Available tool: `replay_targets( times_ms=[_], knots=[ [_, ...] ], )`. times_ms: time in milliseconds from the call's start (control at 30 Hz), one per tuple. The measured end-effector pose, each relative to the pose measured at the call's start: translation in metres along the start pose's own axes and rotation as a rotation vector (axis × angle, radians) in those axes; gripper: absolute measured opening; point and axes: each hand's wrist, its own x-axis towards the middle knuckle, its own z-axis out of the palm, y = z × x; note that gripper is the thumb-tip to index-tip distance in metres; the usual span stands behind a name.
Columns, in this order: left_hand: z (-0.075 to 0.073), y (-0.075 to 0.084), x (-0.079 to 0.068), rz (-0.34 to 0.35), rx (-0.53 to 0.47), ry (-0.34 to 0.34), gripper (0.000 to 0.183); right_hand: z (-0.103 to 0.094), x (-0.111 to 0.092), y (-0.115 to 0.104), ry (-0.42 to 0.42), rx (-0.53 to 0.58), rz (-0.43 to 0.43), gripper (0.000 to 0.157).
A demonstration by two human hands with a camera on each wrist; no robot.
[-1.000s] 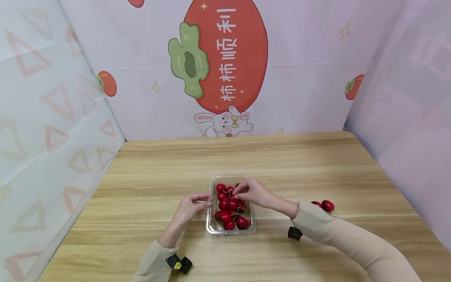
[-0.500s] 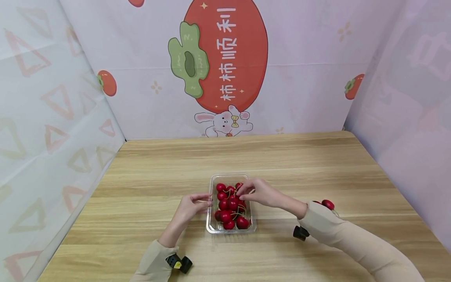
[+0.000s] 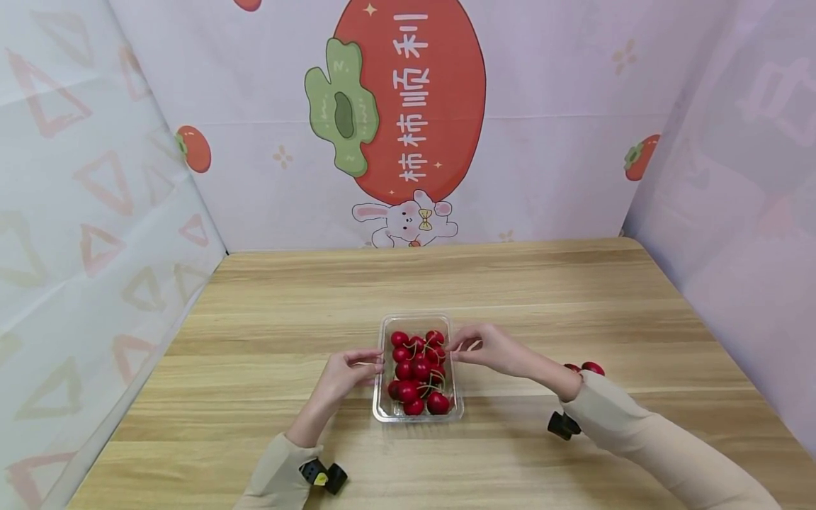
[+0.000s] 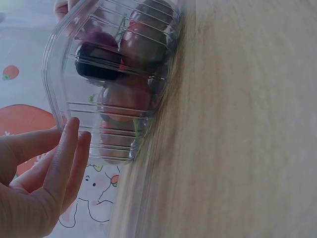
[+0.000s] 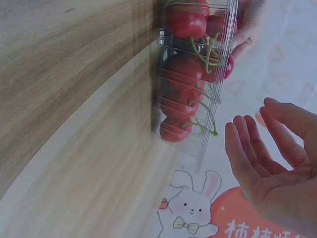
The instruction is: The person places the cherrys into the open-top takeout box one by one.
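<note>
A clear plastic container point(image 3: 417, 419) stands at the middle of the table, holding several red cherries point(image 3: 421, 370) with green stems. At its left side is my left hand point(image 3: 341, 375), its extended fingertips touching the wall near the rim, as the left wrist view shows with the fingers point(image 4: 62, 163). My right hand point(image 3: 496, 351) hovers just off the container's right rim. Seen from the right wrist, that hand point(image 5: 277, 171) has relaxed fingers and nothing between them. Through the clear wall, cherries point(image 5: 181, 74) lie piled with stems point(image 5: 210, 54) rising toward the rim.
Two more cherries point(image 3: 593, 368) lie on the wooden table point(image 3: 306, 297) at the right, partly hidden behind the right forearm and sleeve point(image 3: 605, 404). Printed cloth walls point(image 3: 542, 177) close off the back and both sides.
My right hand has drawn back from over the cherries to the right, past the container's rim, uncovering cherries at the upper right. The left hand and container have stayed put.
</note>
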Motion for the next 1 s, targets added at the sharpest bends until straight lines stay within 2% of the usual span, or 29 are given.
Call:
replay_targets(
  times_ms=[433,867,1000],
  knots=[
    [0.001,0.001,-0.001,0.004,0.015,0.011,0.032,-0.016,-0.019,0.007,0.011,0.001,0.022,0.013],
    [0.001,0.002,-0.001,-0.013,0.021,0.021,0.032,-0.033,-0.041,0.014,-0.018,0.006,0.056,0.020],
    [0.001,0.001,0.000,-0.009,0.022,0.022,0.032,-0.036,-0.048,0.018,-0.008,-0.003,0.024,0.021]
  ],
)
